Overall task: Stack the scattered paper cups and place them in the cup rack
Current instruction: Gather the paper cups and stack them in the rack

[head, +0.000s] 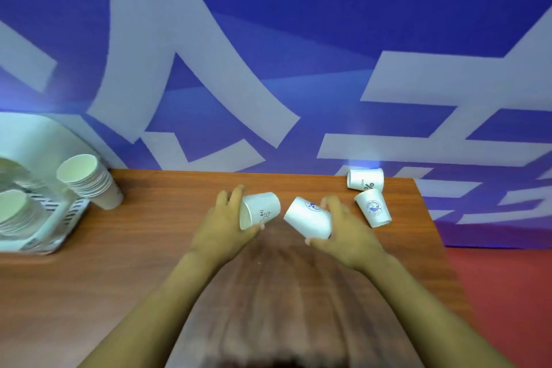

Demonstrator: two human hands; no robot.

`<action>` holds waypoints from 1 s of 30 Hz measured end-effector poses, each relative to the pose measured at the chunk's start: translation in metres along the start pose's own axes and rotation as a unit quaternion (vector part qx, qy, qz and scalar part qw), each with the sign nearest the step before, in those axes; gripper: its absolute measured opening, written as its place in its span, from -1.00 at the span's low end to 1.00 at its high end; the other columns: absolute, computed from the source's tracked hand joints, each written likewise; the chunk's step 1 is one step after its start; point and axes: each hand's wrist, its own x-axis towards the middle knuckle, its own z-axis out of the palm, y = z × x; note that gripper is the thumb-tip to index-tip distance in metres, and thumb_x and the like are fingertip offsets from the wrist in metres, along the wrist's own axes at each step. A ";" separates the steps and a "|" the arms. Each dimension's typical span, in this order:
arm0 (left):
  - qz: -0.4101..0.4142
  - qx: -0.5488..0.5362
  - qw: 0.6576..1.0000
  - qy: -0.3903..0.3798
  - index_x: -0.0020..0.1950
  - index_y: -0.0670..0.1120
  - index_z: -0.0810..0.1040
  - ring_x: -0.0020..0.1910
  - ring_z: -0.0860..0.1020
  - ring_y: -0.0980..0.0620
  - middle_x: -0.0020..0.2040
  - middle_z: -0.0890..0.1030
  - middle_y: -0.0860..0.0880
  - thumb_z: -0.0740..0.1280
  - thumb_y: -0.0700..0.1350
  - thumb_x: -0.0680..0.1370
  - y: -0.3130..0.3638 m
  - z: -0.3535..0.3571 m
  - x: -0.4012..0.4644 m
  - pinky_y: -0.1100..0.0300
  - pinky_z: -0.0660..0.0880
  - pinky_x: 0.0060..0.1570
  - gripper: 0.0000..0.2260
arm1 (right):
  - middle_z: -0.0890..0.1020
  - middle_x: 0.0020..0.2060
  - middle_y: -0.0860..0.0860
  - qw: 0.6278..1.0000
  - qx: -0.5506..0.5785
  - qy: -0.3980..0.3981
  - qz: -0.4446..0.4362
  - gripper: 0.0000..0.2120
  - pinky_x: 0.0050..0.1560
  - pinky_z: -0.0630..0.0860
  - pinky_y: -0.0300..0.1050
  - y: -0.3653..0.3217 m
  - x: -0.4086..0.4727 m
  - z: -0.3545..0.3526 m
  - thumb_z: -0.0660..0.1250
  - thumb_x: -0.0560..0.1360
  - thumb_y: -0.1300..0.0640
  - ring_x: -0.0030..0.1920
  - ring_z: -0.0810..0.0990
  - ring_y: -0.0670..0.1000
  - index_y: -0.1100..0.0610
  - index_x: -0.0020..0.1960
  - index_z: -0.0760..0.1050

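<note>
Head view: we look down on a brown wood-grain table (167, 236) set against a blue wall with large pale strokes (298, 38).
Left hand (222, 225): we see its fingers curled round a white paper cup with a small "Hi" drawing (259, 210), tipped on its side, mouth toward the palm; the thumb is mostly hidden under the cup.
Right hand (348, 231): it grips a white paper cup with a round blue logo (309, 217), tilted, base pointing toward the left-hand cup; the two cups are near each other but apart.
Loose cups: a white cup printed with a percent sign (365, 178) lies on its side at the far right edge of the table; a second blue-logo white cup (373, 211) lies tilted just in front of it.
Stack: a nested pile of white paper cups (89, 180) leans at the left, mouth toward us.
Rack: a pale plastic cup rack with slotted sides (64, 212) is cut off by the left border; we make out more cup stacks (15, 212) inside it, blurred.
Hard to tell: the whole frame is soft, so we cannot read the logo text.
Forearms: both run off the bottom edge.
</note>
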 end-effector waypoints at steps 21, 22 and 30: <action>0.056 0.097 0.993 -0.024 0.43 0.17 0.20 0.24 0.39 -0.04 0.34 0.31 0.07 0.27 0.22 0.48 -0.113 -0.103 -0.107 0.11 0.44 0.07 -0.45 | 0.38 0.34 -0.08 0.998 -0.016 0.043 0.035 -0.23 0.21 0.44 -0.03 -0.168 -0.055 0.068 0.45 0.35 -0.11 0.30 0.41 0.06 -0.06 0.45 0.16; 0.063 0.094 0.993 -0.023 0.43 0.16 0.20 0.24 0.39 -0.04 0.33 0.31 0.07 0.27 0.22 0.48 -0.124 -0.113 -0.108 0.11 0.43 0.07 -0.45 | 0.39 0.33 -0.08 0.998 -0.018 0.051 0.031 -0.25 0.18 0.45 -0.04 -0.185 -0.054 0.073 0.45 0.34 -0.11 0.28 0.42 0.05 -0.05 0.42 0.18; 0.051 0.076 0.996 0.003 0.44 0.14 0.21 0.27 0.40 -0.03 0.37 0.31 0.08 0.30 0.20 0.48 -0.237 -0.189 -0.121 0.09 0.42 0.15 -0.43 | 0.35 0.26 -0.06 0.997 -0.046 0.070 0.004 -0.27 0.17 0.46 -0.04 -0.299 -0.036 0.136 0.44 0.35 -0.13 0.26 0.35 0.05 -0.09 0.42 0.20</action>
